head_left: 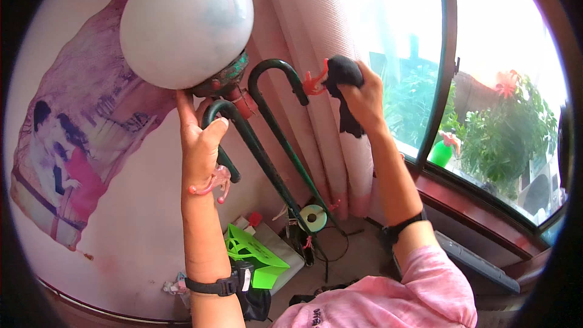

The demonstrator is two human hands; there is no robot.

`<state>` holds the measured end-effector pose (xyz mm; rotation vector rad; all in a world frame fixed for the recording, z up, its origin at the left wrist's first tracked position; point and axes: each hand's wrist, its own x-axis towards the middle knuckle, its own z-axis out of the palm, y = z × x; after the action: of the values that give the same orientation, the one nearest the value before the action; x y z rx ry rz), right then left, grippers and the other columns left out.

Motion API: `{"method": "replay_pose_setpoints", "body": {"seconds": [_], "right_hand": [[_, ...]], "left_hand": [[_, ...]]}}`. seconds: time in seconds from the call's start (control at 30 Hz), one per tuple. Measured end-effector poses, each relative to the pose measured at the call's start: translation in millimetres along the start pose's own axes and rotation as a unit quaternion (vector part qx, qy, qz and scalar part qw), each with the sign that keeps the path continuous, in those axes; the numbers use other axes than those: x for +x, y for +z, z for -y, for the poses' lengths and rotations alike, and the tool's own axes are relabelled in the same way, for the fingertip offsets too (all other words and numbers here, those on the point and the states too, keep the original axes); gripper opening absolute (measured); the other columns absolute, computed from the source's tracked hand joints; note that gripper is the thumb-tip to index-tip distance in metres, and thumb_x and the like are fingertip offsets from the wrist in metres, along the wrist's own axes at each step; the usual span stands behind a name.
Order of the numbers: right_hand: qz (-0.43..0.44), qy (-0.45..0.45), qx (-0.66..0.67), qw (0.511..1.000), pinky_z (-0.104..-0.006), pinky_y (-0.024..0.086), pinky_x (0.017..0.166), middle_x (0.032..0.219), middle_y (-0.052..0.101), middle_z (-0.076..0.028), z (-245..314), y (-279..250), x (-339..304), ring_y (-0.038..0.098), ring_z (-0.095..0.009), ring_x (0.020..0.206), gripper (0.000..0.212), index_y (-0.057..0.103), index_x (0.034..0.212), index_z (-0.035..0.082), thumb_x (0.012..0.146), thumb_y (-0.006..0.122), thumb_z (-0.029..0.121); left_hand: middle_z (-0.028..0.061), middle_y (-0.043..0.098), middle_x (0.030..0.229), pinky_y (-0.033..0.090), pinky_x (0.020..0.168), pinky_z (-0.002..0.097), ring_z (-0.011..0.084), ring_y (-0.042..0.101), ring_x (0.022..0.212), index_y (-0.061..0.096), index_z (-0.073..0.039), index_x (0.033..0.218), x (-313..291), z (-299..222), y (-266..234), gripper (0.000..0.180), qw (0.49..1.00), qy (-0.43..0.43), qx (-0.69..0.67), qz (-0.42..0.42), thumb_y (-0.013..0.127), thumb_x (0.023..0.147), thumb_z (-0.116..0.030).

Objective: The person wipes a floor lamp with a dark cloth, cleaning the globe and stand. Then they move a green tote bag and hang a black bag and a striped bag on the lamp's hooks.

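Observation:
A white globe lampshade [185, 27] sits on a worn green and rusty metal base [225, 79], tilted at the upper left. Around the underside of this base my left hand [199, 140] is closed, its thumb beside a curved dark green pipe [255, 143]. Some of its fingers are hidden behind the globe. My right hand [364, 97] grips a bunched black cloth [344, 76], its lower end hanging down. That cloth is close to a red ornament [314, 83] by the end of a second hooked green pipe [276, 65]. A pinkish ornament [218, 182] shows by my left wrist.
A pink curtain [303, 30] hangs behind the pipes, beside a sliding window [446, 67] with plants outside. A torn picture [85, 127] covers part of the left wall. Low down are a bright green plastic piece [258, 255], a tape roll [313, 218] and a black bag [254, 297].

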<state>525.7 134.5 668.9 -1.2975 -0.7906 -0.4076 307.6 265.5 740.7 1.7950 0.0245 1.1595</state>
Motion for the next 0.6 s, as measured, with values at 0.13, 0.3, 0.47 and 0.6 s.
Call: {"method": "replay_pose_setpoints", "body": {"seconds": [0.13,0.3,0.47,0.6], "right_hand": [[0.058,-0.176,-0.066,0.98,-0.0334,0.05,0.078,0.098,0.061,-0.014,31,25,-19,0.062,-0.03,0.09,0.05,0.061,0.11,0.008,0.062,0.065,-0.009],[0.141,-0.189,-0.235,0.943,-0.0434,0.05,0.071,0.091,0.057,-0.015,73,92,-27,0.06,-0.034,0.085,0.042,0.062,0.108,0.013,0.067,0.066,0.007],[0.235,-0.132,-0.122,0.955,-0.041,0.05,0.068,0.083,0.06,-0.019,76,98,-17,0.063,-0.033,0.079,0.038,0.064,0.103,0.008,0.065,0.062,0.005],[0.373,0.094,0.132,0.914,-0.0277,0.049,0.073,0.085,0.064,-0.014,62,87,-2,0.06,-0.014,0.077,0.036,0.062,0.104,-0.002,0.068,0.056,-0.003]], "left_hand": [[0.0092,0.045,0.126,0.029,0.104,0.0331,0.0217,0.044,0.116,0.028,-0.005,0.141,3,2,-4,0.078,0.999,0.033,0.026,0.025,0.051,0.067,-0.001],[0.0093,0.044,0.126,0.029,0.105,0.0339,0.0219,0.043,0.117,0.027,-0.005,0.141,4,0,-9,0.078,0.999,0.017,0.024,0.022,0.05,0.067,-0.001],[0.0109,0.03,0.142,0.027,0.106,0.0338,0.0231,0.037,0.124,0.016,-0.005,0.145,3,-5,-7,0.084,0.998,0.048,0.013,0.032,0.048,0.068,0.0],[0.0106,0.03,0.142,0.027,0.105,0.0333,0.0226,0.037,0.125,0.017,-0.004,0.145,1,-8,-6,0.084,0.999,0.036,0.02,0.025,0.048,0.067,0.002]]}}
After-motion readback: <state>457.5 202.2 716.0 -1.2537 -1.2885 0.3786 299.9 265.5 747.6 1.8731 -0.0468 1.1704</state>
